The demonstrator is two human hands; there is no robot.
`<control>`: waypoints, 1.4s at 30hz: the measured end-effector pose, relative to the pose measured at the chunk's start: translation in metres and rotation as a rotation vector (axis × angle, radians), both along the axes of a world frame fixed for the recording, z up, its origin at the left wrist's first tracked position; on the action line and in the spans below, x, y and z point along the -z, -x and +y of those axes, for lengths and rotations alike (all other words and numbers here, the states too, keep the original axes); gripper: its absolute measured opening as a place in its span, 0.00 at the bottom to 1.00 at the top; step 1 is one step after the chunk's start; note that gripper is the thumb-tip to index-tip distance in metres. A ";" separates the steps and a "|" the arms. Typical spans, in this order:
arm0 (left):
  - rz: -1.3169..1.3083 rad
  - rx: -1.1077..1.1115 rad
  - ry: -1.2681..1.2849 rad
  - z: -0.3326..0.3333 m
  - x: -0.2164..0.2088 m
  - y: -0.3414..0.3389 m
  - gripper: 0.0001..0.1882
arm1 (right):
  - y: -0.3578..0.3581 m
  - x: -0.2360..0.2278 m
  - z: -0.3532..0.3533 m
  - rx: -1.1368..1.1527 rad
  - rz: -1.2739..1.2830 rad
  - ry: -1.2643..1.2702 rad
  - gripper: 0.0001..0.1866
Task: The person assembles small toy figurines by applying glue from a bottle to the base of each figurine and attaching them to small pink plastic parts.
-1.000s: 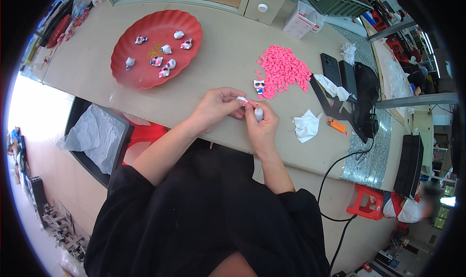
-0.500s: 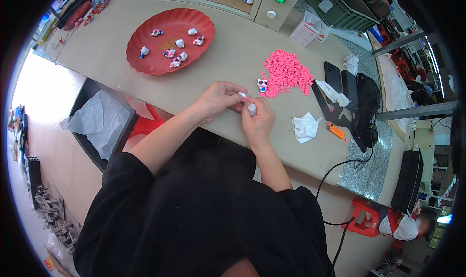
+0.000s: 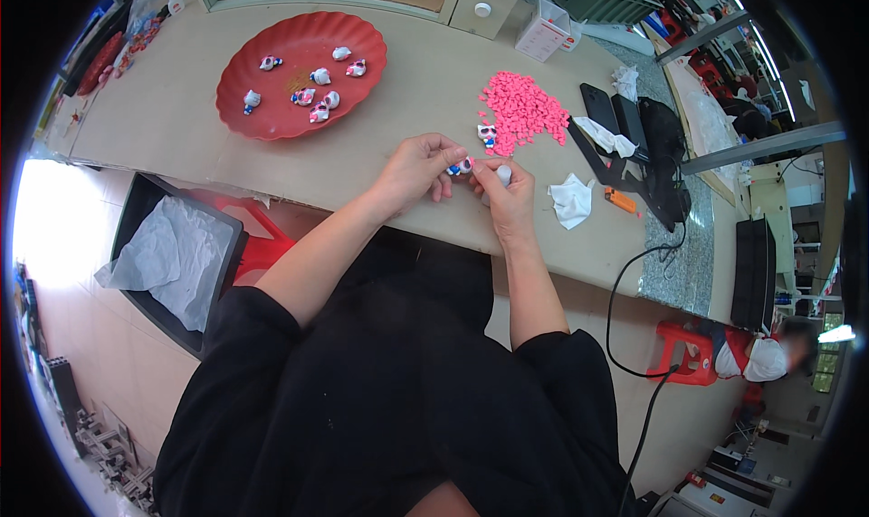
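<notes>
At the table's near edge, a small white, pink and blue figurine [image 3: 463,167] is pinched between the fingertips of my left hand [image 3: 415,175] and my right hand [image 3: 511,200]. The fingers cover part of it. A white rounded piece [image 3: 504,175] shows at the fingers of my right hand; whether it is a finger cover or a held item, I cannot tell. Just beyond my hands, a similar white figurine [image 3: 488,136] lies beside a spread heap of small pink pieces [image 3: 525,108]. Several more figurines rest on a scalloped red plate [image 3: 267,123] at the far left.
Right of the heap lie a black phone [image 3: 597,105], a crumpled white cloth [image 3: 571,202] and an orange item [image 3: 620,200]. A white box [image 3: 543,30] stands behind. Left of the table, a dark bin [image 3: 122,272] holds white plastic beside a red stool [image 3: 262,245].
The figurine has turned, so its blue and pink parts now show. My right hand has shifted slightly right, with the white piece higher. The whole view has tilted a little.
</notes>
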State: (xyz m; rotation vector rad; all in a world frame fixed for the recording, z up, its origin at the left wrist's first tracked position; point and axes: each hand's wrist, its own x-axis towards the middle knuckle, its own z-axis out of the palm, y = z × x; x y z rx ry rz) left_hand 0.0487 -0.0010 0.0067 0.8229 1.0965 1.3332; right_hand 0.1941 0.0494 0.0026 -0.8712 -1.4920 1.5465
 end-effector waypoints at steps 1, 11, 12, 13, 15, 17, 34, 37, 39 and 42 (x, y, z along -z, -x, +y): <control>-0.002 -0.004 -0.007 0.001 0.000 0.000 0.11 | 0.000 0.000 0.001 -0.006 0.006 0.005 0.06; 0.026 0.025 -0.075 -0.002 0.006 0.003 0.10 | 0.000 0.002 -0.001 0.002 -0.006 -0.011 0.05; 0.026 0.029 -0.071 -0.004 0.004 0.002 0.09 | 0.000 0.002 -0.003 0.002 -0.006 -0.013 0.05; 0.030 0.034 -0.068 -0.004 0.002 0.002 0.09 | 0.000 0.004 -0.004 0.032 -0.014 -0.036 0.04; 0.030 0.057 -0.071 -0.001 0.001 0.005 0.09 | 0.003 0.004 -0.004 0.066 -0.017 -0.058 0.04; 0.026 0.086 -0.060 -0.001 0.001 0.005 0.09 | 0.003 0.005 -0.006 0.088 -0.065 -0.253 0.04; -0.082 0.087 -0.103 -0.003 0.002 0.002 0.12 | 0.004 -0.002 -0.006 0.051 -0.120 -0.536 0.11; -0.086 0.063 -0.055 -0.003 0.004 0.000 0.11 | 0.005 0.002 -0.004 0.090 -0.183 -0.640 0.11; -0.084 0.058 -0.029 -0.002 0.004 -0.001 0.11 | 0.006 0.004 -0.004 0.122 -0.245 -0.735 0.13; -0.076 0.048 0.018 -0.002 0.002 -0.001 0.11 | 0.008 0.002 -0.006 0.169 -0.313 -0.816 0.13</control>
